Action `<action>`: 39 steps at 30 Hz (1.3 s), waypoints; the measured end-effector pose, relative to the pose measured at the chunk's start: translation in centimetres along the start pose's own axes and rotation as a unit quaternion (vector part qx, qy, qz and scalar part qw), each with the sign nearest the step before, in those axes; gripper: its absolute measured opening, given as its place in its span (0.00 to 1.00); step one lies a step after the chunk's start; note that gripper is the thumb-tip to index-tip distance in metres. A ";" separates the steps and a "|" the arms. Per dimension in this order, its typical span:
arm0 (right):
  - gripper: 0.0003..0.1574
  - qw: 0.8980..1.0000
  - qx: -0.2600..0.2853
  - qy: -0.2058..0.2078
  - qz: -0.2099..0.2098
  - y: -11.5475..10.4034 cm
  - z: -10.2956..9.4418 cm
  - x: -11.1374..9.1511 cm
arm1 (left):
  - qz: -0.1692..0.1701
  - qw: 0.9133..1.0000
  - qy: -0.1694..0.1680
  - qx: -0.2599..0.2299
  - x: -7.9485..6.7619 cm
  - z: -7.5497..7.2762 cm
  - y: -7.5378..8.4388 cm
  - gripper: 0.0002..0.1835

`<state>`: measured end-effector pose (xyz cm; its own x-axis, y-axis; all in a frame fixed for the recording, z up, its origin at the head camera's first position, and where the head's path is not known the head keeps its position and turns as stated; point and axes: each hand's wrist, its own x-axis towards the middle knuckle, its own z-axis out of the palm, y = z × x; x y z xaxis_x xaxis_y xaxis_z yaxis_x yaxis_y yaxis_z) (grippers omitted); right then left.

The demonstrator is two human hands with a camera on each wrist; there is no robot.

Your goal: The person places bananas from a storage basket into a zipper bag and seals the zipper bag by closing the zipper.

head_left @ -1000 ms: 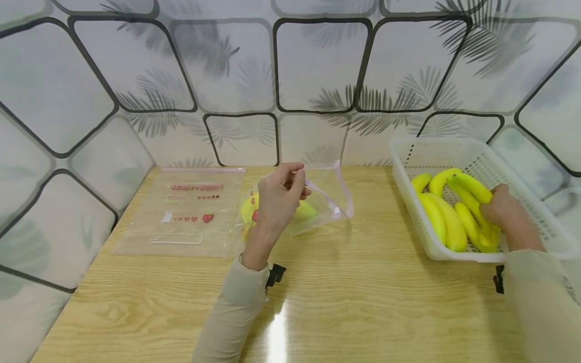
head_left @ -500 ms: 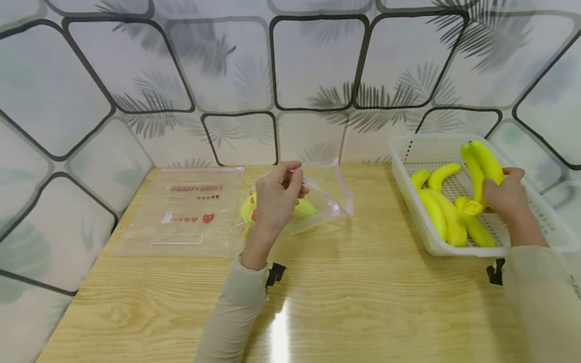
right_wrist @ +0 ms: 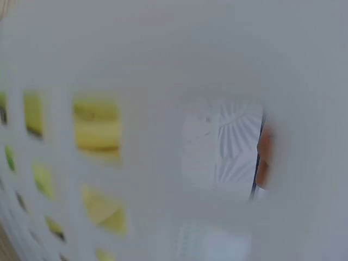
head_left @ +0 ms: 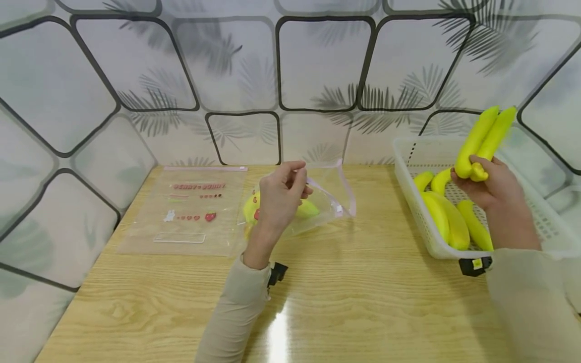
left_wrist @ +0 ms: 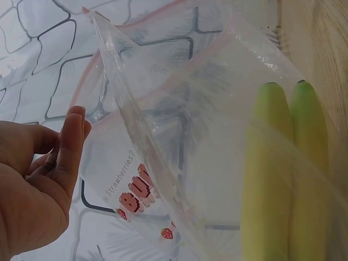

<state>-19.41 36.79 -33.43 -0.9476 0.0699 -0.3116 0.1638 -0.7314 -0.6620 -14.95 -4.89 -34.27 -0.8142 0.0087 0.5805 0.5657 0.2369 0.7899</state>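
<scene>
My left hand [head_left: 282,199] pinches the edge of a clear zip bag [head_left: 336,194] with a pink-edged mouth; the bag's mouth gapes. Inside the bag lie yellow bananas with green tips, and in the left wrist view two of these bananas [left_wrist: 266,174] show side by side. Over the white basket, my right hand [head_left: 499,189] grips a joined pair of bananas [head_left: 485,138] near the stem end, tips pointing up. In the right wrist view the basket wall [right_wrist: 152,54] fills most of the picture, and only a bit of the fingers [right_wrist: 264,157] shows through a hole.
The white perforated basket [head_left: 419,229] stands at the right with several more bananas [head_left: 447,219] in it. A second clear zip bag [head_left: 136,237], printed with red lettering, lies flat at the left of the wooden table [head_left: 363,302]. A patterned wall covering [head_left: 322,65] rises behind.
My right hand has lifted the pair of bananas up out of the basket and turned them tips up. The left hand has stayed in place at the bag.
</scene>
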 end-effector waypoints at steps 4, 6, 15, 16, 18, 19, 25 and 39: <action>0.20 0.996 0.066 -0.018 0.052 0.5 1.6 -0.3 | -0.002 1.000 0.002 0.000 0.0 0.1 0.0 0.11; 0.20 0.995 0.073 -0.027 0.065 0.6 2.3 -0.6 | -0.005 1.000 0.004 -0.001 0.0 0.1 0.0 0.11; 0.20 0.991 0.049 -0.107 0.069 1.8 5.2 -3.4 | -0.004 1.000 0.001 0.001 0.0 -0.1 0.1 0.11; 0.20 0.988 0.040 -0.134 0.061 2.3 5.4 -3.7 | -0.005 1.000 0.001 0.002 0.1 -0.1 0.1 0.11; 0.20 0.981 0.020 -0.187 0.042 3.4 5.8 -4.4 | -0.005 1.000 0.001 0.003 0.1 -0.1 0.1 0.11; 0.21 0.978 0.005 -0.208 0.028 4.1 6.0 -4.7 | -0.005 1.000 0.001 0.004 0.0 -0.1 0.1 0.11; 0.24 0.972 -0.105 -0.202 -0.062 8.2 7.4 -6.4 | -0.004 1.000 0.001 0.007 0.0 -0.1 0.0 0.11; 0.23 0.968 -0.131 -0.214 -0.027 12.4 8.3 -5.9 | 0.009 1.000 -0.005 0.010 0.3 0.2 0.0 0.10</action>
<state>-14.10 21.65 -34.17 -0.9744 -0.2249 0.0018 0.1215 -0.5329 -0.8374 -15.20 -4.72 -34.19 -0.8052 0.0219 0.5927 0.5776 0.2561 0.7752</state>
